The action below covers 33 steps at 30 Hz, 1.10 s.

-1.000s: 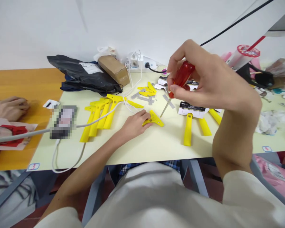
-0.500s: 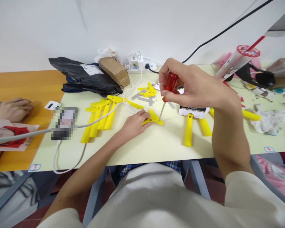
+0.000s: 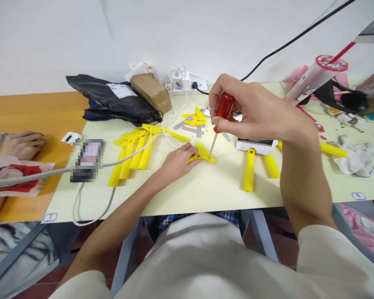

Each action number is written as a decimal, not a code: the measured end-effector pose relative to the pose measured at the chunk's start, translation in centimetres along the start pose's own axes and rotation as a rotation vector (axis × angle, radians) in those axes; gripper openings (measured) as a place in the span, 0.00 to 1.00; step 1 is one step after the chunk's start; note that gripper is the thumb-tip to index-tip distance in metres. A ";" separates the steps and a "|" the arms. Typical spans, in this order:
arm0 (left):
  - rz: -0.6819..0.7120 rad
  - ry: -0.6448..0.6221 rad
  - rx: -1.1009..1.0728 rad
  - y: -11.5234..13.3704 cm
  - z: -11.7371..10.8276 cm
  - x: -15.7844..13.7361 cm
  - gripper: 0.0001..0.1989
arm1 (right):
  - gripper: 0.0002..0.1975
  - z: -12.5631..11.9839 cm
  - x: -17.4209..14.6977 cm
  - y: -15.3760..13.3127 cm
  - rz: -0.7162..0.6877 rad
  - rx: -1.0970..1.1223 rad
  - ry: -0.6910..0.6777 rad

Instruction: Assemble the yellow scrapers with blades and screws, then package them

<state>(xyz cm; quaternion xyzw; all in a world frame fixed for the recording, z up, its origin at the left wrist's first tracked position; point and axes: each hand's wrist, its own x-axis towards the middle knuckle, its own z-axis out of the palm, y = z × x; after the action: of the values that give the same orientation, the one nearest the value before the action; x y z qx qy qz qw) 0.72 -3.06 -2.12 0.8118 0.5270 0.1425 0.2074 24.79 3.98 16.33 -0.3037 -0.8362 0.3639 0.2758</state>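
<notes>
My right hand [image 3: 246,110] is closed around the red handle of a screwdriver [image 3: 225,107]. The tool's shaft slants down and its tip meets one end of a yellow scraper [image 3: 204,153]. With its fingers bent, my left hand [image 3: 180,161] grips that scraper's other side against the table; the palm hides its handle. Several T-shaped yellow scrapers [image 3: 146,153] lie in a row left of my left hand. Loose yellow blade covers [image 3: 195,123] and flat grey metal blades [image 3: 200,131] lie beyond my hands.
A white cable [image 3: 134,154] crosses the scraper row to a pixelated device [image 3: 86,161]. At the back are a black bag [image 3: 112,99], a cardboard box [image 3: 151,92] and a power strip [image 3: 177,83]. A drink cup [image 3: 318,77] stands right. Another person's hand [image 3: 25,144] rests left.
The whole view has shifted slightly. Both hands keep their grips, and the screwdriver tip stays on the same end of the scraper.
</notes>
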 end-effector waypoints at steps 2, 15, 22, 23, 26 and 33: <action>0.011 0.003 0.003 0.0 0.1 0.0 0.13 | 0.15 -0.1 0.0 0.0 -0.049 -0.092 -0.045; 0.031 0.030 0.002 -0.2 0.3 -0.1 0.14 | 0.10 -1.5 -0.8 -0.7 -0.090 -0.383 -0.114; 0.028 0.045 0.013 -0.1 0.3 -0.1 0.14 | 0.11 -1.5 -1.0 -0.8 -0.084 -0.410 -0.076; 0.031 0.051 0.016 -0.2 0.4 -0.1 0.14 | 0.10 -1.6 -1.0 -0.8 -0.090 -0.422 -0.069; 0.044 0.075 0.015 -0.4 0.6 -0.2 0.14 | 0.10 -1.7 -1.1 -0.7 -0.103 -0.458 -0.061; 0.057 0.243 -0.049 -1.8 -0.3 -0.1 0.10 | 0.14 -2.0 -1.8 -1.1 -0.163 -0.456 0.122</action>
<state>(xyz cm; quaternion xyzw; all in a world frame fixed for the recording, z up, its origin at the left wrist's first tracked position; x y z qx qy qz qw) -0.94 -2.48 -2.76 0.7980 0.5211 0.2585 0.1579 27.00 3.00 17.97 -0.3112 -0.9002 0.1232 0.2786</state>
